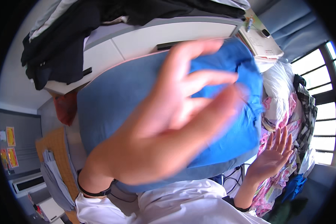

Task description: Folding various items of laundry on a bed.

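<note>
My left hand (pixel 153 145) is raised large across the middle of the view, blurred at the fingertips. Its fingers are curved and spread apart, and I see nothing held in them. Beyond it lies a bright blue, wrinkled cloth (pixel 235 128), partly hidden by that hand. The cloth rests on the right part of a broad surface covered in dull blue fabric (pixel 112 93). To the right of this surface, my right hand (pixel 270 160) is held palm up with fingers stretched out and no object in it. Pink patterned fabric (pixel 265 199) appears behind and below the right hand.
White drawers (pixel 138 39) stand along the far side, with black clothes (pixel 63 48) draped over them. Books (pixel 263 44) lie at the far right. A white bag (pixel 278 89) and heaped fabrics sit near the window (pixel 323 115). Folded grey cloth (pixel 58 183) hangs at left. Dark cables (pixel 233 173) run below.
</note>
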Demonstrator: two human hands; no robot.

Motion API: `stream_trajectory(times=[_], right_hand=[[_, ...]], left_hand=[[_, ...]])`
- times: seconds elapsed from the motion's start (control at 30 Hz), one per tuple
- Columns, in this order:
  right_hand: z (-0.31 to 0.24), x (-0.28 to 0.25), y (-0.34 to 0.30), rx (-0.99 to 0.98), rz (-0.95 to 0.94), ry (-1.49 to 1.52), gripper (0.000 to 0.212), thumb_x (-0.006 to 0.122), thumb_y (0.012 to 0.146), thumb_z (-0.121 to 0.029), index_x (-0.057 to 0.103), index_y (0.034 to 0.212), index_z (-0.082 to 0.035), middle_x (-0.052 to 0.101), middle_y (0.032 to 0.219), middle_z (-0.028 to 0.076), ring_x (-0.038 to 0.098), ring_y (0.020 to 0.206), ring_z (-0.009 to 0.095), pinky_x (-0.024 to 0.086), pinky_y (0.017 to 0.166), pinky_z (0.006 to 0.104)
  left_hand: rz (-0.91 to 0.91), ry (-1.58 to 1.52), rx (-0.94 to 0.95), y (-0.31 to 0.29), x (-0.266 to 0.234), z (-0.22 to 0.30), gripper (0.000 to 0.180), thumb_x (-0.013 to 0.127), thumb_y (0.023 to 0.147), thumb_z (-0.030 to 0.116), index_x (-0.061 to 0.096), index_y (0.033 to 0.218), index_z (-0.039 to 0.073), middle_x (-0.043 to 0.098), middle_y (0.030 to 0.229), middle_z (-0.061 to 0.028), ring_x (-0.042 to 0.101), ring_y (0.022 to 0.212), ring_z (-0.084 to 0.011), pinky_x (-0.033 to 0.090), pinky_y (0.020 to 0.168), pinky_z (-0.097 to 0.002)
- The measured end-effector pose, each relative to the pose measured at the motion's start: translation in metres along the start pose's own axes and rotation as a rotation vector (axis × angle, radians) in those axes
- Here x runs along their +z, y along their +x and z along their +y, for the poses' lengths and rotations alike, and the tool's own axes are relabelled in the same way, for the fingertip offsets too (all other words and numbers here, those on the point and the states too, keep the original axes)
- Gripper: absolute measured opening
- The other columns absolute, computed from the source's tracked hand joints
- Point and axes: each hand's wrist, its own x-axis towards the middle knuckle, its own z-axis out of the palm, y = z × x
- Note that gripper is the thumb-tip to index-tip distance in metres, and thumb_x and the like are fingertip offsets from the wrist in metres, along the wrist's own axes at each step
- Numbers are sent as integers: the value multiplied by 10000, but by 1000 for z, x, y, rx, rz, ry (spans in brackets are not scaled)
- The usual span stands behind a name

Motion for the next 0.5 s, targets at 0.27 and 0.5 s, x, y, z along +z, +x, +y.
stream_trajectory(times=[0.27, 0.5], right_hand=[[-1, 8, -2, -667, -457, -551, 466, 431, 971, -259, 445, 1323, 45, 481, 1376, 258, 455, 1304, 391, 291, 1113, 504], [8, 52, -4, -393, -655, -1068, 600, 669, 864, -268, 478, 1391, -55, 368, 1473, 256, 355, 1347, 450, 289, 1094, 506]], left_hand=[[382, 269, -443, -19, -48, -100, 560, 573, 991, 307, 352, 1373, -37, 596, 1175, -186, 614, 1021, -205, 519, 867, -372], [326, -313, -469, 13, -12, -119, 438, 730, 886, 243, 564, 1209, -2, 634, 1144, -69, 615, 1015, -152, 482, 921, -290]])
